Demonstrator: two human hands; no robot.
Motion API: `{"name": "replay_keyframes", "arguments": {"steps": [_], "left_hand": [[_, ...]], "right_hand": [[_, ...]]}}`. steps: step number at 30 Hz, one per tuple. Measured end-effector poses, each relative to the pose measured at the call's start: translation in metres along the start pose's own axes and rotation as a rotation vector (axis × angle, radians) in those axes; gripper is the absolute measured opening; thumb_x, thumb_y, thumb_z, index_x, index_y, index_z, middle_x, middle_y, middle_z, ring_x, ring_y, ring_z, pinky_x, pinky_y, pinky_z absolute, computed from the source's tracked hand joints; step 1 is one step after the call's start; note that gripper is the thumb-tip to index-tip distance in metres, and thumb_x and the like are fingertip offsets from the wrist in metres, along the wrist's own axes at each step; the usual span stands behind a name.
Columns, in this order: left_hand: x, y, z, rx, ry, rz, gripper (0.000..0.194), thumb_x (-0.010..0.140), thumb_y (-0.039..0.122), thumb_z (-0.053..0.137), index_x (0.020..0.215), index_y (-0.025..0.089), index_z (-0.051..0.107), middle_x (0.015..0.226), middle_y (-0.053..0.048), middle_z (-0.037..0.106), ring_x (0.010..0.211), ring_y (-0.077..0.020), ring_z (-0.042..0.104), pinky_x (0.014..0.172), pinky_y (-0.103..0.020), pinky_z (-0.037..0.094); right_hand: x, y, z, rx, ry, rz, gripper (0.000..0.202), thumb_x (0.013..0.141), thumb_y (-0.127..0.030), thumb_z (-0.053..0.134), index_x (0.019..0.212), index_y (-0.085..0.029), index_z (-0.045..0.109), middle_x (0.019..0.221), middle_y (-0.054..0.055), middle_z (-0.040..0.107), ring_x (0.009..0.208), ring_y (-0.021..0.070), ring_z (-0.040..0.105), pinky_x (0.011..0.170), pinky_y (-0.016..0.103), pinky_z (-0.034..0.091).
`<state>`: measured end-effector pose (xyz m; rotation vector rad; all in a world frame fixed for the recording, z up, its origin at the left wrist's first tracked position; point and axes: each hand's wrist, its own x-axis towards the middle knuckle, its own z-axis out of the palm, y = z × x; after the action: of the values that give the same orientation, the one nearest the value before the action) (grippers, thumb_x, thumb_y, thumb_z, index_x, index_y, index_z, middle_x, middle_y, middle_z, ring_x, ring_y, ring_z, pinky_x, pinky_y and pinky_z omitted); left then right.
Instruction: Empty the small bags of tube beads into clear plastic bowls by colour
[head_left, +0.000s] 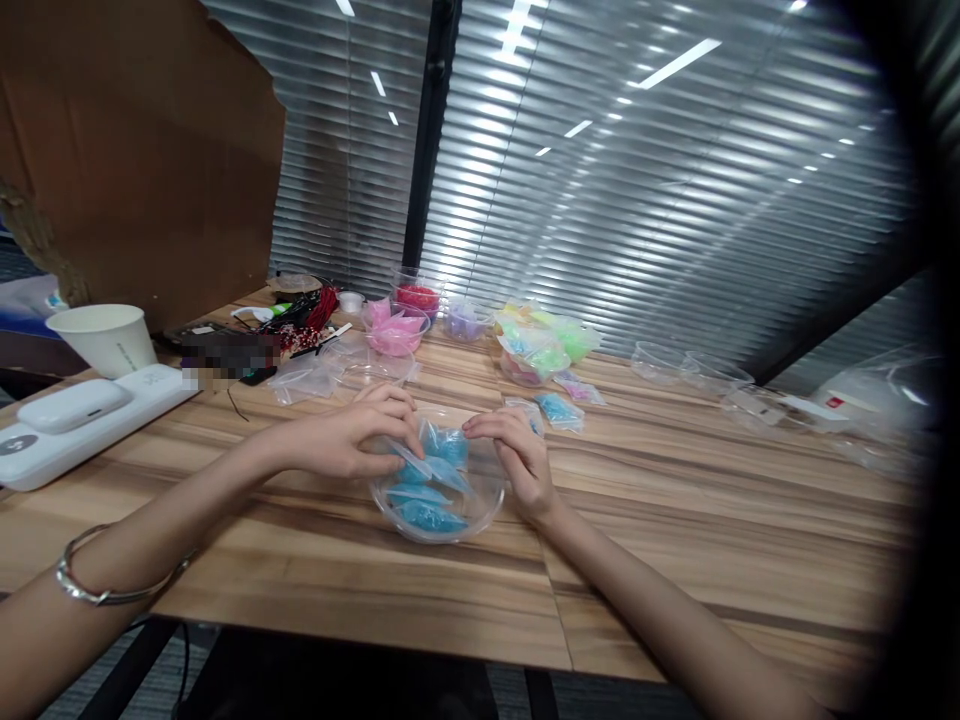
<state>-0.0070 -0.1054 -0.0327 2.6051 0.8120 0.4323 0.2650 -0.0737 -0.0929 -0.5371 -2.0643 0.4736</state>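
Observation:
A clear plastic bowl (486,512) holding several small clear bags of blue beads (433,516) sits on the wooden table in front of me. My left hand (367,436) reaches over the bowl's left side, thumb and index finger closed on the edge of one blue bag (414,462). At the right rim is my right hand (517,458), its fingers curved over the bowl's edge and its fingertips above the inside; its thumb is hard to make out. Behind the right hand lie another blue bag (559,410) and a pink-purple bag (579,388).
Further back stand bowls with pink bags (394,332), red (417,298), purple (465,320) and yellow-green bags (547,340). Clear containers (712,372) are at right. On the left are a paper cup (105,338), a white power strip (97,425), cords (304,312) and a cardboard sheet (142,150).

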Motion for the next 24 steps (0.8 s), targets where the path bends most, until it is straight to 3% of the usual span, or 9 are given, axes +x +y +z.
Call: {"name": "replay_keyframes", "arguments": {"steps": [2, 5, 9, 13, 16, 19, 24], "left_hand": [[0.000, 0.002, 0.000, -0.005, -0.017, -0.002, 0.021, 0.092, 0.030, 0.054, 0.112, 0.028, 0.063, 0.121, -0.002, 0.061, 0.133, -0.0225, 0.034, 0.115, -0.042, 0.020], [0.000, 0.007, -0.001, -0.017, -0.016, -0.030, 0.020, 0.094, 0.030, 0.051, 0.111, 0.026, 0.060, 0.131, -0.003, 0.056, 0.134, -0.0220, 0.035, 0.113, -0.039, 0.025], [0.001, 0.012, 0.000, -0.065, 0.063, -0.044, 0.015, 0.093, 0.029, 0.053, 0.104, 0.021, 0.059, 0.118, -0.006, 0.059, 0.118, -0.0210, 0.049, 0.105, -0.036, 0.035], [0.003, 0.013, 0.002, -0.102, 0.118, 0.012, 0.022, 0.093, 0.019, 0.050, 0.114, 0.020, 0.059, 0.113, -0.006, 0.063, 0.111, -0.0200, 0.055, 0.101, -0.035, 0.040], [0.004, 0.013, 0.002, -0.113, 0.115, 0.051, 0.023, 0.093, 0.017, 0.050, 0.113, 0.020, 0.062, 0.108, -0.007, 0.065, 0.104, -0.0188, 0.059, 0.093, -0.032, 0.046], [0.005, 0.012, 0.002, -0.155, 0.113, 0.087, 0.018, 0.093, 0.020, 0.052, 0.104, 0.019, 0.066, 0.101, -0.007, 0.065, 0.097, -0.0174, 0.062, 0.087, -0.028, 0.048], [0.006, 0.010, 0.003, -0.178, 0.143, 0.105, 0.015, 0.092, 0.025, 0.057, 0.100, 0.019, 0.069, 0.097, -0.006, 0.066, 0.093, -0.0169, 0.062, 0.083, -0.028, 0.050]], "right_hand": [[0.003, -0.004, 0.000, -0.027, -0.019, 0.003, 0.031, 0.095, -0.027, 0.038, 0.104, -0.025, 0.068, 0.113, 0.006, 0.067, 0.109, 0.0246, 0.058, 0.098, 0.046, 0.035], [0.007, -0.006, -0.001, -0.025, -0.123, -0.009, 0.035, 0.096, -0.028, 0.037, 0.114, -0.027, 0.067, 0.125, 0.006, 0.060, 0.120, 0.0256, 0.050, 0.104, 0.047, 0.032], [0.010, -0.006, -0.005, 0.015, -0.242, 0.000, 0.039, 0.098, -0.028, 0.035, 0.131, -0.028, 0.057, 0.138, 0.007, 0.049, 0.131, 0.0252, 0.042, 0.109, 0.048, 0.031], [0.010, -0.010, -0.004, 0.030, -0.302, 0.095, 0.041, 0.097, -0.022, 0.036, 0.133, -0.029, 0.054, 0.142, 0.008, 0.044, 0.134, 0.0236, 0.038, 0.110, 0.048, 0.031], [0.009, -0.015, -0.003, 0.030, -0.279, 0.275, 0.042, 0.091, -0.015, 0.042, 0.128, -0.028, 0.056, 0.140, 0.009, 0.043, 0.132, 0.0241, 0.040, 0.103, 0.046, 0.039], [0.010, -0.019, -0.003, 0.070, -0.266, 0.412, 0.030, 0.085, -0.015, 0.050, 0.110, -0.025, 0.064, 0.132, 0.009, 0.048, 0.119, 0.0235, 0.051, 0.087, 0.038, 0.049], [0.014, -0.020, -0.008, 0.170, -0.284, 0.510, 0.007, 0.083, -0.026, 0.062, 0.085, -0.020, 0.065, 0.111, 0.006, 0.061, 0.092, 0.0181, 0.061, 0.079, 0.033, 0.050]]}}
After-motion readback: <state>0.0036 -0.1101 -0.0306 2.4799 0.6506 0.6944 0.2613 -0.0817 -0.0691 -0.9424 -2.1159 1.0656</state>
